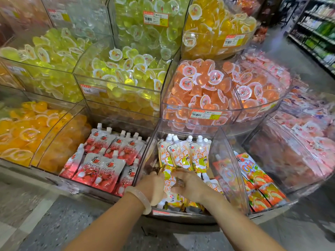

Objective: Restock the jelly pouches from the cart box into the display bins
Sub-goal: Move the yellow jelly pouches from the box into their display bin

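Both my hands are inside a clear display bin point(233, 171) at the bottom centre. My left hand point(153, 185) and my right hand point(190, 183) both grip a bunch of orange-and-white jelly pouches point(169, 189) that lie upside down, caps toward me. Behind them, more of the same yellow-orange pouches point(183, 154) stand upright in a row against the bin's back. The cart box is out of view.
Red strawberry pouches point(105, 160) fill the bin to the left. Orange pouches point(261, 182) lie in the bin to the right. Bins of jelly cups in yellow point(119, 69), orange point(204, 87) and pink rise behind. A shop aisle with shelves point(317, 33) runs at the far right.
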The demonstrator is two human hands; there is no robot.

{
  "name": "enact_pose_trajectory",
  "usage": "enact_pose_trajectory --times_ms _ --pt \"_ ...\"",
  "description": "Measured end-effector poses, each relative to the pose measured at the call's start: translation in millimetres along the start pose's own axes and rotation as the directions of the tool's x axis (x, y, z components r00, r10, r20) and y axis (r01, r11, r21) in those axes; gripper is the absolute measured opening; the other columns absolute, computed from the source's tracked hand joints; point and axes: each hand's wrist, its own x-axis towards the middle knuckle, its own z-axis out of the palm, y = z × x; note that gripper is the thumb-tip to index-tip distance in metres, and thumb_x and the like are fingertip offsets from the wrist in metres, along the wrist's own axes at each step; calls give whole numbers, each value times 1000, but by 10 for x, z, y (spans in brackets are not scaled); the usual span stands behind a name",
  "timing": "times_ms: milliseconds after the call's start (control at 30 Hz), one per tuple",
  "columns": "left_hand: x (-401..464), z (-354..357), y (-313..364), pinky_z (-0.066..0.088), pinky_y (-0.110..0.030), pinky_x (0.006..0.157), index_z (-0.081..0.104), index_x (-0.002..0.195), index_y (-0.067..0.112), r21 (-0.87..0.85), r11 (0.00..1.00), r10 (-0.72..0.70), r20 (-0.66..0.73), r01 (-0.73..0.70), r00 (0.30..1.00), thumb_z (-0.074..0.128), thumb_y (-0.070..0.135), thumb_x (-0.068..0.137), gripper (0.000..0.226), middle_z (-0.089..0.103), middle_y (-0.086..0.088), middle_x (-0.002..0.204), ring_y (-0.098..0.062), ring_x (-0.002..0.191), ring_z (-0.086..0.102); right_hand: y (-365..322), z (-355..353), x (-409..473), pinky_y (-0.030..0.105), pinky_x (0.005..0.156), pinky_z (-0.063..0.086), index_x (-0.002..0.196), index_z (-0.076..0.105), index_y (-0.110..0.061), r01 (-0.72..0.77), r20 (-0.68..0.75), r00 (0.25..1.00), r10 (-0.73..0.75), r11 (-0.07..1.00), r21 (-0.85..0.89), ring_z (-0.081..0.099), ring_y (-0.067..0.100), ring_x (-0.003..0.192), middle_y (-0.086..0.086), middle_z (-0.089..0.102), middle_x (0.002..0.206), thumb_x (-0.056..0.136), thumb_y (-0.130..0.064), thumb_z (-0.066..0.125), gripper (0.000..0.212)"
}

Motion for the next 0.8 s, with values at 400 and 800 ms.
enact_pose_trajectory --times_ms 400,800 --pt "-11 -592 416 13 -44 119 -2 151 16 216 957 244 -238 -193 940 60 45 87 94 -7 -17 158 -31 147 -6 -169 -576 -541 43 120 0 152 0 -23 -198 -273 957 96 906 -374 -13 29 146 11 -12 159 89 -40 57 87" --pt "-154 -474 2261 2 -45 118 -5 151 18 233 904 409 -233 -357 882 60 29 89 90 -13 -12 158 -28 146 -13 794 -1184 -1827 40 119 -1 152 0 -24 -430 -470 836 283 870 -242 -15 25 147 8 -16 159 89 -44 56 87"
